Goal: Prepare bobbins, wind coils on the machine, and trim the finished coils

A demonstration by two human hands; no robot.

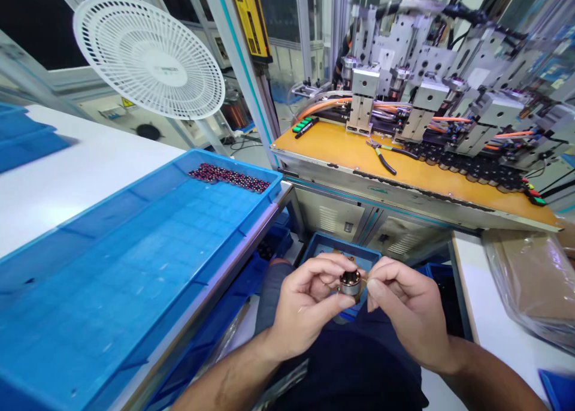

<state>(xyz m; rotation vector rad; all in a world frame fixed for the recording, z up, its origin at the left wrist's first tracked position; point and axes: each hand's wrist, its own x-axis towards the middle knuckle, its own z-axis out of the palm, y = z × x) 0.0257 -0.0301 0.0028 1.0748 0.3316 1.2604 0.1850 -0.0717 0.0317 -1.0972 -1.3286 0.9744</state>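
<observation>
My left hand point(305, 303) grips a small round metal part point(350, 284) between thumb and fingers, low in the middle of the view, over my lap. My right hand point(406, 306) pinches at the part's right side with thumb and forefinger pressed together; whether a thin wire is in the pinch I cannot make out. Both hands hover above a small blue bin point(335, 254) on the floor between the benches.
A large blue tray point(135, 267) at the left holds a row of small dark parts point(229, 177) at its far edge. Behind stands a white fan point(148, 57). An orange-topped machine bench point(404, 165) carries pliers point(381, 156) and green markers point(304, 124). A plastic bag point(534, 279) lies at the right.
</observation>
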